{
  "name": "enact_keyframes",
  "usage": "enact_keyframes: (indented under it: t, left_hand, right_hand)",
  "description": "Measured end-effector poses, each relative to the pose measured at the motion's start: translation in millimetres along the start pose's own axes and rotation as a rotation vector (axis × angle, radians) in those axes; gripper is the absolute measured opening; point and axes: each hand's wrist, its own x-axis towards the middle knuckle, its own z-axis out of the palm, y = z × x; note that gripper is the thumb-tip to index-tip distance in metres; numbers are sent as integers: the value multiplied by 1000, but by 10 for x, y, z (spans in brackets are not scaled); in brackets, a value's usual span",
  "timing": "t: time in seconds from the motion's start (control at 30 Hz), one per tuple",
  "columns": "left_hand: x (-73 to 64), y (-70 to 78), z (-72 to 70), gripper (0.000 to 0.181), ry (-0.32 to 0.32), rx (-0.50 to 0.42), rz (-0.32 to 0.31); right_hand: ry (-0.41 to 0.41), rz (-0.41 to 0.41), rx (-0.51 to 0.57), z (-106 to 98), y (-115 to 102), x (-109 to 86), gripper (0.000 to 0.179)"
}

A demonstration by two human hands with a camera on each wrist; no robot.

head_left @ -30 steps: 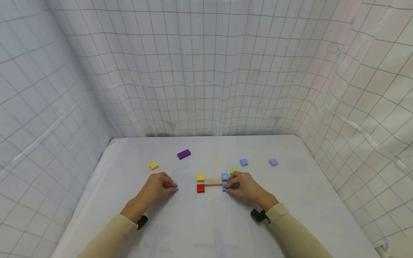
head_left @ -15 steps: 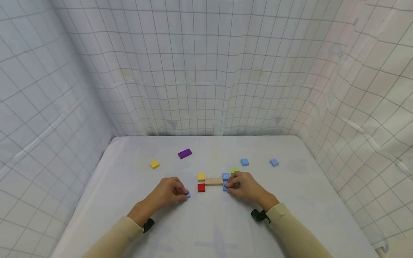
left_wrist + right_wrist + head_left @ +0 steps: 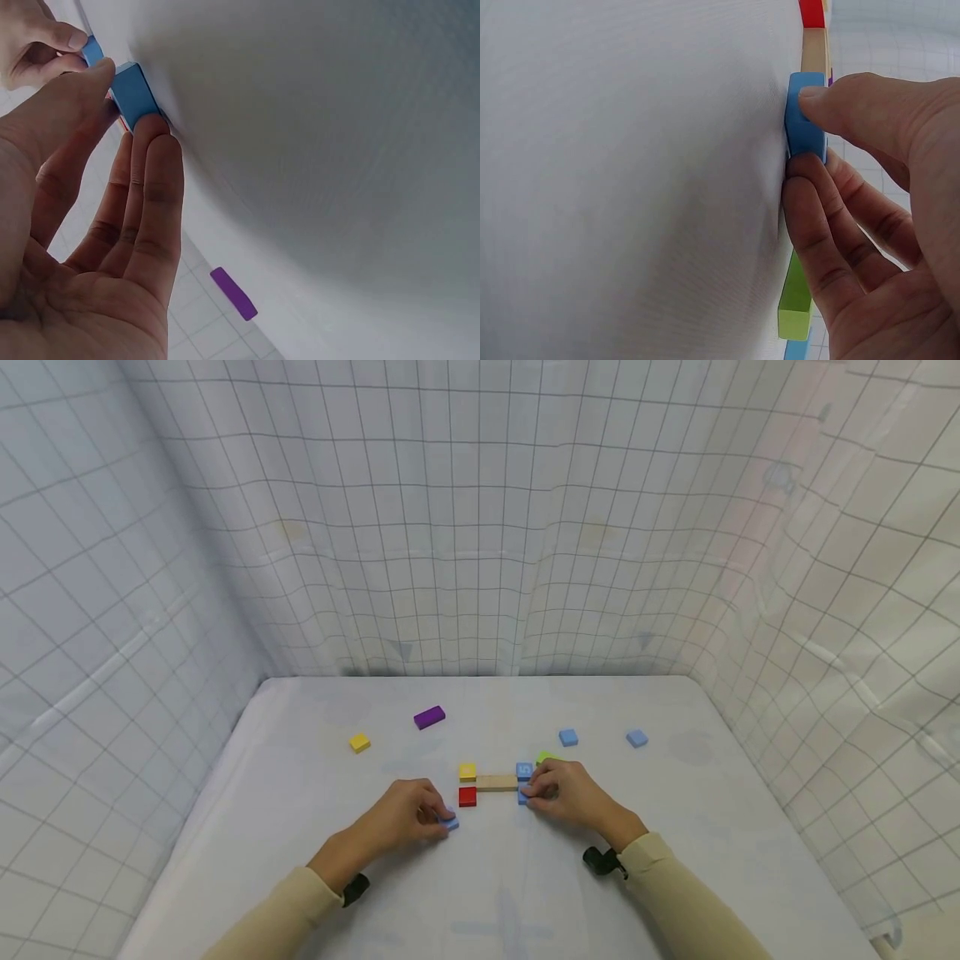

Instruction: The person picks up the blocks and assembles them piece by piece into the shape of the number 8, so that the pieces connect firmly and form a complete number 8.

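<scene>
My left hand (image 3: 408,817) pinches a small blue block (image 3: 135,91) between thumb and fingers, to the front left of a red block (image 3: 467,797). With thumb and fingertips, my right hand (image 3: 572,795) holds another blue block (image 3: 808,124) at the right end of a bare wooden strip (image 3: 497,783). Just behind that block lies a blue block marked 5 (image 3: 524,769). At the strip's left end, a yellow block (image 3: 467,771) sits behind the red one. My right fingers partly cover the held block in the head view.
A green block (image 3: 546,758) shows partly behind my right hand. Farther back lie a purple oblong block (image 3: 430,717), a loose yellow block (image 3: 360,742) and two blue blocks, one nearer the middle (image 3: 567,737) and one farther right (image 3: 637,738). Gridded cloth walls (image 3: 480,527) surround the table.
My left hand has moved right and nearer to me, carrying its blue block toward the red one. The right hand has stayed at its block.
</scene>
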Motion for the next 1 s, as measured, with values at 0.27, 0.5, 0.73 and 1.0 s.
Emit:
enact_keyframes:
  t: [0.27, 0.5, 0.73, 1.0]
  left_hand:
    - [27, 37, 53, 18, -15, -7, 49]
    - [46, 67, 107, 22, -12, 14, 66]
    - [74, 124, 142, 22, 5, 46, 48]
    - [94, 167, 172, 21, 37, 66, 72]
  right_hand:
    - [11, -31, 0, 3, 2, -8, 13]
    - [1, -31, 4, -17, -25, -13, 13]
    - [1, -36, 2, -22, -23, -11, 12]
    - [1, -40, 14, -24, -16, -15, 12]
